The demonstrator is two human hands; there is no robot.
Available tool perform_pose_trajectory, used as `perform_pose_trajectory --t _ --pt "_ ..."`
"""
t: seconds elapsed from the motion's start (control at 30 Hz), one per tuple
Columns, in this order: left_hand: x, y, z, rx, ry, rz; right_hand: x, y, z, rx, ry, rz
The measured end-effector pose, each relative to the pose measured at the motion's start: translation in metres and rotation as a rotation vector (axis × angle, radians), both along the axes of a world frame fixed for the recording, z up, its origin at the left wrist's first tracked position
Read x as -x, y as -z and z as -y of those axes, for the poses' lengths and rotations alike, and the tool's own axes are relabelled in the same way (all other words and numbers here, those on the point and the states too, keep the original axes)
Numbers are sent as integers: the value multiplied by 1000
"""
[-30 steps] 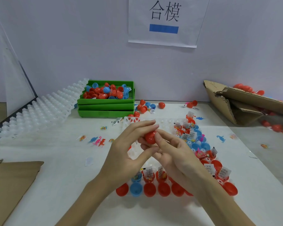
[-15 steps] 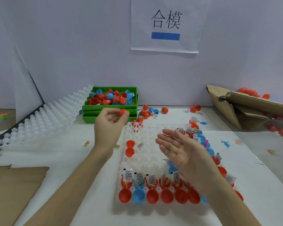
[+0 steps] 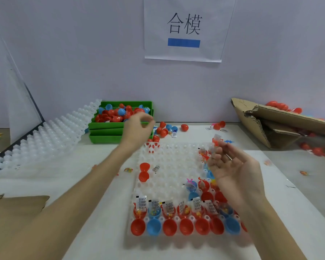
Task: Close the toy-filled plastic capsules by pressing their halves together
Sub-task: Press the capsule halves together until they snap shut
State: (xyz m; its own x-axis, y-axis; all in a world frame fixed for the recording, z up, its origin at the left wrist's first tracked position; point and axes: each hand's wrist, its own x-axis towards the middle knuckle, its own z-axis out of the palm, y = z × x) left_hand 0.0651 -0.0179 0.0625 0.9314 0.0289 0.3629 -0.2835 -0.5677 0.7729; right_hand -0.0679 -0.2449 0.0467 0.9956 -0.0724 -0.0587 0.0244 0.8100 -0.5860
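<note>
A white dimpled tray (image 3: pixel 169 166) lies on the table. Along its front edge stands a row of open red and blue capsules (image 3: pixel 169 227), whose rear halves (image 3: pixel 169 211) hold small toys and paper slips. More open capsules fill its right side. One open red capsule (image 3: pixel 144 171) sits alone at the tray's left. My left hand (image 3: pixel 137 128) is blurred in front of the green bin (image 3: pixel 109 126), fingers loosely curled, with no capsule visible in it. My right hand (image 3: pixel 231 166) hovers palm up over the tray's right side, fingers relaxed and holding nothing.
Closed red and blue capsules (image 3: pixel 113 115) fill the green bin; loose ones (image 3: pixel 163 130) lie beside it. Stacked white trays (image 3: pixel 51 136) lean at the left. A torn cardboard box (image 3: pixel 270 119) sits at the right, and flat brown cardboard (image 3: pixel 13 209) at the near left.
Both hands first pressed a red capsule together. My left hand then carried it towards the green bin, and the capsule is no longer seen in it. My right hand drew back palm up.
</note>
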Motion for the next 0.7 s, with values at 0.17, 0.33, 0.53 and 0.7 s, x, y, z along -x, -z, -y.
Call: perform_pose_trajectory --t 0.17,0.33,0.53,0.7 --pt "32 21 68 -403 487 0 -1 2 10 -38 48 -34" --pt "32 29 110 -809 523 191 -4 5 11 -7 30 -31" --pt "28 27 117 -775 514 152 -6 7 14 -12 26 -20" --pt "26 27 107 -784 547 84 -5 6 16 -12 28 -15"
